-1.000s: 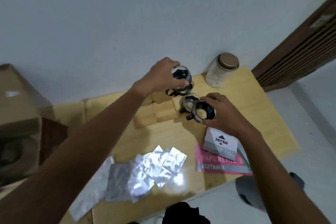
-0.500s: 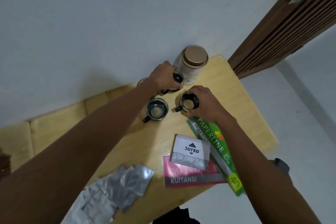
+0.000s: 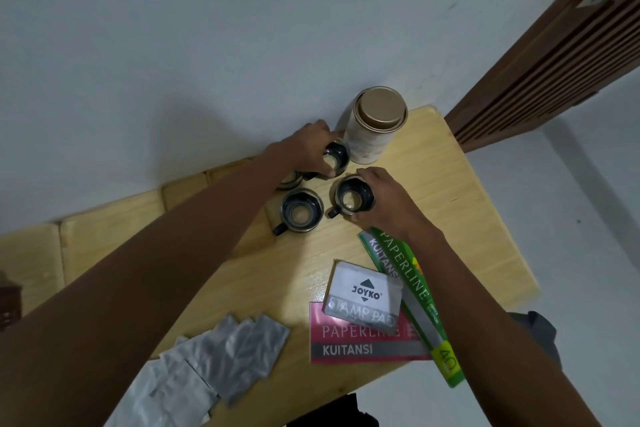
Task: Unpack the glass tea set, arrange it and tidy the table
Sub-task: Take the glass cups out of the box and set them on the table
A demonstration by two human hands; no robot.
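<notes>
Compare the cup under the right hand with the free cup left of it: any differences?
The right hand grips the held cup; nothing touches the free cup. The held cup sits nearer the canister; the free cup stands nearer the table's middle. Both stand upright, dark-banded glass, handles pointing lower left.

Pale yellow wood-grain bench (image 3: 433, 191), clear glass cups with black bands (image 3: 302, 213), cream cylindrical canister with bronze lid (image 3: 375, 130), crinkled silver foil pouches (image 3: 221, 357), pink receipt pad (image 3: 360, 347), green striped receipt pad (image 3: 415, 291), grey stamp pad box with black logo (image 3: 363, 295)
</notes>
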